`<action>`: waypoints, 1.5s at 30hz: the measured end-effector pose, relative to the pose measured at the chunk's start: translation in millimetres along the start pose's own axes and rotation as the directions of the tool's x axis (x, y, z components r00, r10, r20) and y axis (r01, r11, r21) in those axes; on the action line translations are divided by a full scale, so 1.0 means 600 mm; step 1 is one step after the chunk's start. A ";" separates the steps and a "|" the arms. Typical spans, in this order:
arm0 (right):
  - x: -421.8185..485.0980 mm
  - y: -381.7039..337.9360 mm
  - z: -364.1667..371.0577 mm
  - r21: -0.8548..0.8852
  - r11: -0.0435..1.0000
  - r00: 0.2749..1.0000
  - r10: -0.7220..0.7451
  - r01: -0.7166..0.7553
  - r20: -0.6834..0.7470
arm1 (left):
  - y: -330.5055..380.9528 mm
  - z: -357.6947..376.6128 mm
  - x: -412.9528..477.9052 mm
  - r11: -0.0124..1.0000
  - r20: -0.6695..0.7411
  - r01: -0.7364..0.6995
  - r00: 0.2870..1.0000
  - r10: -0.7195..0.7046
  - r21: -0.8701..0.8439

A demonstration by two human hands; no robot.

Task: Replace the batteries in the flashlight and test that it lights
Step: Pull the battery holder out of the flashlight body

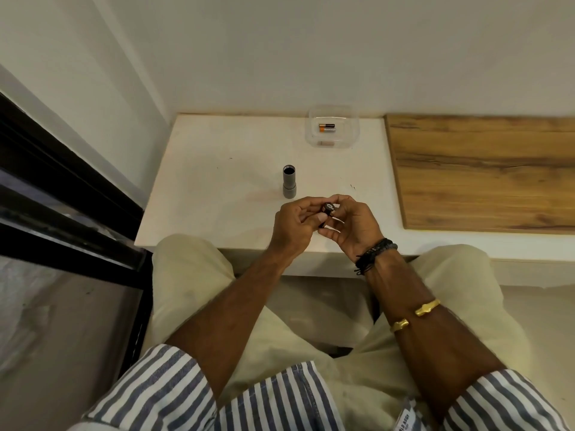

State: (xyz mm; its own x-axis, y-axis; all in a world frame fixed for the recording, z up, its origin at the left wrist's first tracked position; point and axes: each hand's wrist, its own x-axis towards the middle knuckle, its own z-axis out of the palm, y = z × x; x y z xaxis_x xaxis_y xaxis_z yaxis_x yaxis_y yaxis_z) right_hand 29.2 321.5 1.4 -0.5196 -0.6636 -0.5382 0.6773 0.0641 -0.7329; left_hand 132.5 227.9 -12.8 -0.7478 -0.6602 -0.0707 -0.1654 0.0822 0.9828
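The grey flashlight body (289,181) stands upright on the white table (217,169), its open end facing up. Just in front of it, both hands hold a small black battery holder (327,210) over the table's near edge. My left hand (294,227) grips its lower end with thumb and fingers. My right hand (351,223) pinches its upper end, where metal contacts show. Two batteries (327,128), orange and dark, lie in a clear plastic box (333,126) at the back of the table.
A wooden panel (482,172) lies to the right of the white surface. A white wall rises behind the table. A dark-framed glass pane (62,197) stands to the left. My knees in pale trousers sit under the table's front edge.
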 end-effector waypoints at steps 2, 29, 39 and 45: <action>0.001 0.001 -0.003 0.003 1.000 1.000 -0.006 0.006 0.005 | -0.001 0.001 0.001 0.999 -0.020 0.025 0.999 -0.025 -0.021; 0.069 -0.014 -0.091 -0.396 0.897 0.772 -0.391 0.197 -0.502 | -0.011 -0.007 0.021 0.664 0.182 0.446 0.884 -0.430 -0.600; 0.093 0.006 -0.098 -0.722 0.691 0.715 -0.522 0.035 -0.465 | -0.021 -0.012 0.021 0.622 0.196 0.451 0.879 -0.435 -0.640; 0.095 0.007 -0.097 -0.743 0.670 0.721 -0.520 0.012 -0.458 | -0.016 -0.011 0.021 0.599 0.220 0.450 0.881 -0.418 -0.663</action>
State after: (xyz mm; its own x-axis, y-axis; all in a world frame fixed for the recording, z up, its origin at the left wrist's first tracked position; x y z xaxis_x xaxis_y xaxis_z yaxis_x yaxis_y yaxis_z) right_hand -28.1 327.6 -56.6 -0.9655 -0.1705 -0.1970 0.0605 0.5886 -0.8062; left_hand 129.1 214.1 -22.1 -0.7317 -0.4516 -0.5107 -0.0090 -0.7427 0.6696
